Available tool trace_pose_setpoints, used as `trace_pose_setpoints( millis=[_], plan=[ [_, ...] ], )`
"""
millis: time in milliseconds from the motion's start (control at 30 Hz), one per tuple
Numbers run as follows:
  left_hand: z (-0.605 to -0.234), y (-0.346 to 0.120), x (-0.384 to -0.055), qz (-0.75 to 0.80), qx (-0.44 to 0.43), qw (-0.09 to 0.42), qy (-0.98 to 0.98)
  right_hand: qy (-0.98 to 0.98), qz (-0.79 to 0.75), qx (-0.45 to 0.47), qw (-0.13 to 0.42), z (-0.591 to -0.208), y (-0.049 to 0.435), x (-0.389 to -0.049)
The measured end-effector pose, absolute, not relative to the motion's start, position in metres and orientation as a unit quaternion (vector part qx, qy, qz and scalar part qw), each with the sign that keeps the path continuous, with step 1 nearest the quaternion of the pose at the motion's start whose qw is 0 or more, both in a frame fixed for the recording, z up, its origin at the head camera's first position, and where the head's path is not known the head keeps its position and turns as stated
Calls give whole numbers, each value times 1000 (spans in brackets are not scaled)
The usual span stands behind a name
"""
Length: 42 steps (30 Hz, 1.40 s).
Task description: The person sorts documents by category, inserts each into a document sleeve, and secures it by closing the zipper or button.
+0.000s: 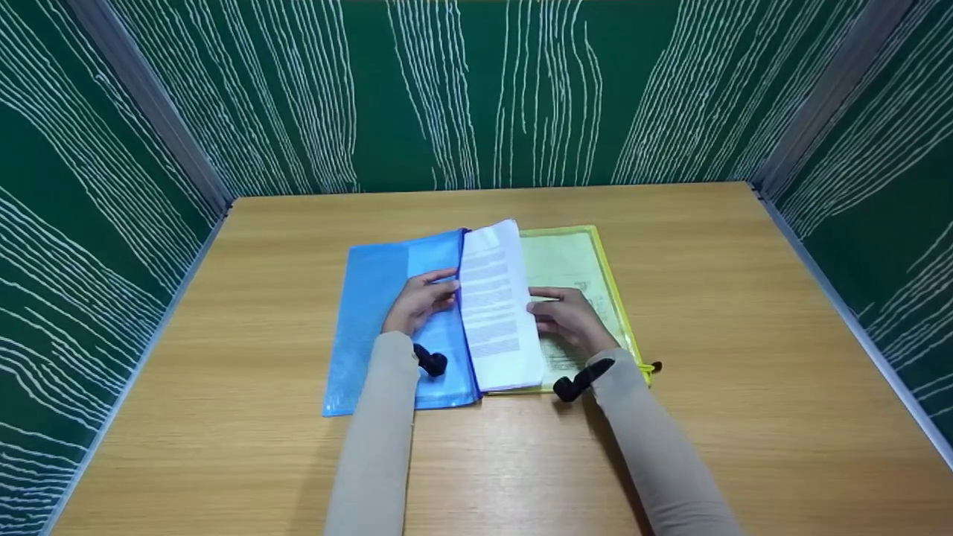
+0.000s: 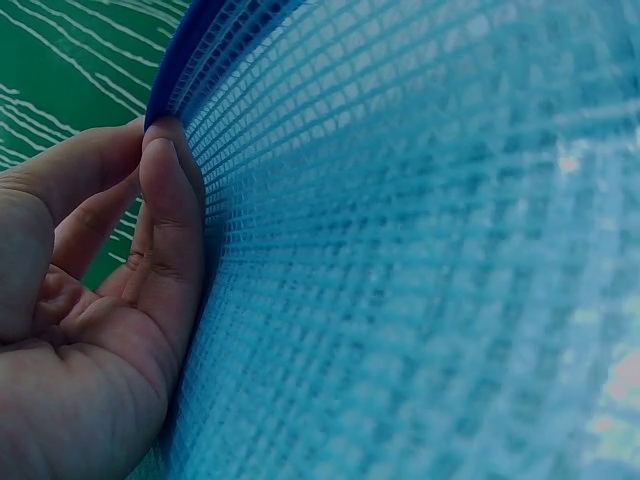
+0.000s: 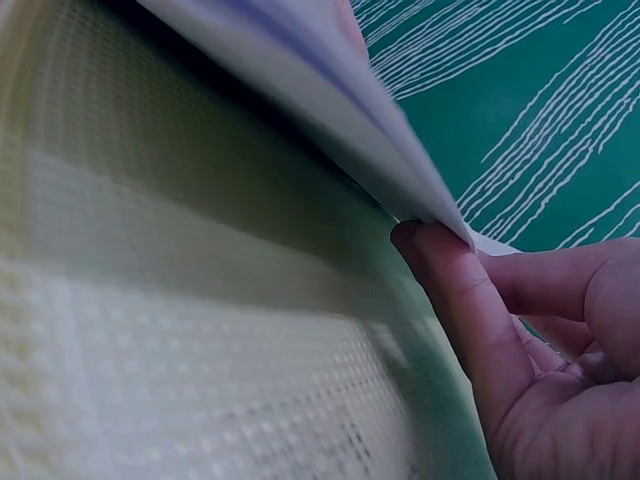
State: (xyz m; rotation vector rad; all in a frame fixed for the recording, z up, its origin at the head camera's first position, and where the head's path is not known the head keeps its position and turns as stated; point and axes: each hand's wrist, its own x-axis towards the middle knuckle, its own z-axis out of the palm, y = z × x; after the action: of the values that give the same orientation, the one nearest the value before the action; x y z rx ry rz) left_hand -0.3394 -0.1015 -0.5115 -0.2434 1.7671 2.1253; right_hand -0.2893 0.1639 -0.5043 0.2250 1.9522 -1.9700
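A blue mesh zip folder [image 1: 372,320] lies on the table, its darker blue edge running beside a stack of printed sheets [image 1: 495,320]. My left hand [image 1: 422,301] pinches that edge between thumb and fingers; the left wrist view shows the mesh [image 2: 400,280] curving up from the grip. On the other side, my right hand [image 1: 569,318] pinches the right border of the sheets, lifting it off the yellow mesh folder [image 1: 562,260] below. A gap between sheets and yellow mesh [image 3: 200,330] shows in the right wrist view. Whether the sheets' left border sits inside the blue folder, I cannot tell.
The wooden table [image 1: 260,313] extends around both folders. Green panels [image 1: 484,97] with white wavy lines stand at its back and sides. A yellow zip pull [image 1: 649,368] sticks out at the yellow folder's lower right corner. Black straps hang at both wrists.
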Motion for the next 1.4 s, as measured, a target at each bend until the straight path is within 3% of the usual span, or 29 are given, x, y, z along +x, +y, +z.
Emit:
trace_pose_setpoints(
  millis=[1400],
  plan=[
    [-509, -102, -340, 746, -89, 188, 632, 707, -676, 84, 191, -510, 132, -291]
  ],
)
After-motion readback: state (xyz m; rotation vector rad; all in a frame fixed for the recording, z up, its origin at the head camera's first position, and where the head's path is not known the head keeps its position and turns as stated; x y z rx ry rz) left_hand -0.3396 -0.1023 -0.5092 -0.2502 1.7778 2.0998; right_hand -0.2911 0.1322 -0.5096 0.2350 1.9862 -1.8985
